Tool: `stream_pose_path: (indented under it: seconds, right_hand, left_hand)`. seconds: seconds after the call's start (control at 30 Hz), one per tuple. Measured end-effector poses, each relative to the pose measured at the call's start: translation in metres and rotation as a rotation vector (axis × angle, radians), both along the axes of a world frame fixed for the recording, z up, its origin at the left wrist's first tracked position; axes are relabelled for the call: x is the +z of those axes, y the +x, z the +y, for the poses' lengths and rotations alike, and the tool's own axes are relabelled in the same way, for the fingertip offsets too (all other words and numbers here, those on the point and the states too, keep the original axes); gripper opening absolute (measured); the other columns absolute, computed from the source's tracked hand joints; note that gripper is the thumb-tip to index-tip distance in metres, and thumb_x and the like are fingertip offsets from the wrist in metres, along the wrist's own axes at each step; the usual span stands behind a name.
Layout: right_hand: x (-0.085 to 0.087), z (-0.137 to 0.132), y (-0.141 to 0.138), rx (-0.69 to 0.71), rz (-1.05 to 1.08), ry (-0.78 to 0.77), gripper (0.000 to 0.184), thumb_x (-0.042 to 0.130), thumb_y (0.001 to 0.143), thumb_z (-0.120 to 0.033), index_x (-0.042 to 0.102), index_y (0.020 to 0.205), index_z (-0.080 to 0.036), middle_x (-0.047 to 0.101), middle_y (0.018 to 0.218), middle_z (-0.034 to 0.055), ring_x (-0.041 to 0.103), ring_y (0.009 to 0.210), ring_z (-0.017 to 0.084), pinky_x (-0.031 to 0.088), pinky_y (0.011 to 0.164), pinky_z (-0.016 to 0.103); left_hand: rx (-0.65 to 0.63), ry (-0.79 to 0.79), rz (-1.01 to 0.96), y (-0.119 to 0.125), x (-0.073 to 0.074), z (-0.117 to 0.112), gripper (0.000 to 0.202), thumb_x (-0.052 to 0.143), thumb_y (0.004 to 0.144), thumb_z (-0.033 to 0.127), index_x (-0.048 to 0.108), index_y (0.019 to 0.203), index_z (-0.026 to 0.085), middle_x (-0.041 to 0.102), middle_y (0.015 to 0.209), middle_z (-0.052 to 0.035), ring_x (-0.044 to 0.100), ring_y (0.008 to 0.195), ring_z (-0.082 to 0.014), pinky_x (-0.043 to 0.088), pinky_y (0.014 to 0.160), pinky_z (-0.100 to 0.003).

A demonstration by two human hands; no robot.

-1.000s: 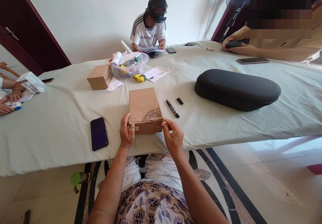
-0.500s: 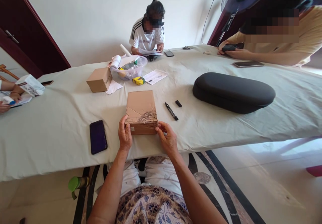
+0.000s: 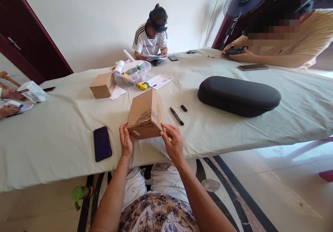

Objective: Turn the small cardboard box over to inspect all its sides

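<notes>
A brown cardboard box (image 3: 144, 115) with dark scribbles on its top is tilted up on one edge near the table's front. My left hand (image 3: 125, 140) grips its near left corner. My right hand (image 3: 173, 142) holds its near right side, fingers curled on the cardboard. A black marker (image 3: 177, 116) and its separate cap (image 3: 184, 108) lie just right of the box. A dark phone (image 3: 102, 143) lies flat to the left of my left hand.
A long black padded case (image 3: 238, 95) lies at the right on the cloth-covered table (image 3: 65, 127). Behind are a second cardboard box (image 3: 103, 85), a clear bowl (image 3: 134, 73), a yellow tape measure (image 3: 142, 85) and papers. Other people sit at the far end, right and left edges.
The box lay flat on the table earlier; both hands have now tipped its left side up so it stands tilted on an edge. The view has shifted slightly.
</notes>
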State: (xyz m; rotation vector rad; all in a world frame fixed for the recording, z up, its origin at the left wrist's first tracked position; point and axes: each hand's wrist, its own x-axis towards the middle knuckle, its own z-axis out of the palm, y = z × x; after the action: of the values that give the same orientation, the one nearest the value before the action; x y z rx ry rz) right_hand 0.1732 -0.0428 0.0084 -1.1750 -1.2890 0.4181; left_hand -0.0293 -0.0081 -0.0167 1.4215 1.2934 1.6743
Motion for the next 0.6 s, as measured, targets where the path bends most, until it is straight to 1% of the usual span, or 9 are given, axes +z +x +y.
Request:
stream_pose_path:
  seconds: [0.03, 0.07, 0.13, 0.2, 0.27, 0.37, 0.43, 0.5, 0.6]
  right_hand:
    - [0.006, 0.0, -0.001, -0.033, 0.015, 0.021, 0.029, 0.064, 0.091, -0.042, 0.072, 0.113, -0.025, 0.064, 0.114, 0.0104, 0.066, 0.098, 0.021, 0.062, 0.075, 0.034]
    - [0.013, 0.0, -0.001, -0.056, 0.027, 0.037, 0.027, 0.065, 0.09, -0.042, 0.072, 0.11, -0.025, 0.064, 0.115, 0.0107, 0.066, 0.097, 0.021, 0.062, 0.075, 0.035]
    - [0.024, 0.002, -0.003, -0.071, 0.039, 0.055, 0.024, 0.064, 0.091, -0.042, 0.072, 0.105, -0.025, 0.063, 0.116, 0.0104, 0.066, 0.095, 0.02, 0.062, 0.074, 0.035]
    - [0.031, 0.004, -0.006, -0.052, 0.024, 0.065, 0.022, 0.062, 0.092, -0.041, 0.072, 0.103, -0.025, 0.064, 0.114, 0.0098, 0.066, 0.096, 0.02, 0.061, 0.073, 0.034]
    - [0.034, 0.008, -0.009, -0.03, -0.002, 0.071, 0.022, 0.059, 0.094, -0.04, 0.072, 0.104, -0.025, 0.066, 0.112, 0.0097, 0.066, 0.099, 0.021, 0.061, 0.073, 0.033]
    - [0.03, 0.014, -0.01, -0.024, -0.022, 0.073, 0.023, 0.055, 0.096, -0.038, 0.071, 0.108, -0.026, 0.067, 0.112, 0.0094, 0.066, 0.102, 0.021, 0.06, 0.074, 0.033]
    - [0.024, 0.019, -0.009, -0.011, -0.025, 0.064, 0.025, 0.055, 0.095, -0.036, 0.07, 0.113, -0.027, 0.067, 0.111, 0.0083, 0.066, 0.098, 0.02, 0.06, 0.074, 0.033]
    - [0.016, 0.024, -0.007, 0.021, -0.019, 0.044, 0.029, 0.055, 0.094, -0.033, 0.067, 0.12, -0.028, 0.068, 0.111, 0.0072, 0.066, 0.093, 0.019, 0.059, 0.074, 0.033]
    - [0.002, 0.029, -0.003, 0.077, -0.036, -0.026, 0.035, 0.055, 0.092, -0.031, 0.064, 0.125, -0.026, 0.07, 0.104, 0.0061, 0.066, 0.087, 0.019, 0.058, 0.073, 0.034]
  left_hand:
    - [-0.046, -0.05, -0.031, 0.001, -0.001, 0.001, 0.044, 0.03, 0.103, 0.05, 0.045, 0.133, 0.022, 0.065, 0.12, -0.0114, 0.069, 0.099, -0.0177, 0.057, 0.073, -0.028]
    - [-0.072, -0.087, -0.037, 0.002, -0.002, 0.002, 0.043, 0.032, 0.102, 0.05, 0.049, 0.129, 0.021, 0.067, 0.116, -0.011, 0.069, 0.096, -0.018, 0.058, 0.072, -0.029]
    - [-0.063, -0.089, 0.078, 0.004, -0.002, 0.003, 0.038, 0.04, 0.099, 0.047, 0.058, 0.118, 0.019, 0.068, 0.114, -0.0113, 0.068, 0.102, -0.0204, 0.058, 0.083, -0.035]
    - [-0.002, -0.026, 0.247, 0.008, 0.001, 0.003, 0.029, 0.047, 0.096, 0.038, 0.065, 0.107, 0.018, 0.068, 0.117, -0.012, 0.064, 0.111, -0.0231, 0.053, 0.096, -0.04]
    - [0.024, -0.006, 0.337, 0.011, 0.004, 0.002, 0.025, 0.048, 0.093, 0.028, 0.067, 0.105, 0.018, 0.07, 0.114, -0.0108, 0.065, 0.11, -0.0233, 0.052, 0.098, -0.041]
    - [0.0, -0.07, 0.32, 0.012, 0.01, -0.001, 0.027, 0.045, 0.09, 0.02, 0.067, 0.104, 0.019, 0.074, 0.101, -0.0067, 0.068, 0.094, -0.0206, 0.055, 0.086, -0.036]
    - [-0.005, -0.088, 0.29, 0.012, 0.013, -0.003, 0.025, 0.046, 0.089, 0.02, 0.068, 0.1, 0.02, 0.075, 0.097, -0.0054, 0.069, 0.09, -0.0203, 0.055, 0.083, -0.034]
    - [0.005, -0.079, 0.27, 0.011, 0.013, -0.003, 0.024, 0.047, 0.089, 0.022, 0.068, 0.1, 0.02, 0.075, 0.098, -0.0058, 0.069, 0.091, -0.0208, 0.055, 0.084, -0.035]
    - [0.032, -0.059, 0.253, 0.011, 0.01, -0.001, 0.029, 0.048, 0.089, 0.022, 0.067, 0.11, 0.019, 0.074, 0.107, -0.0078, 0.069, 0.1, -0.0223, 0.054, 0.091, -0.037]
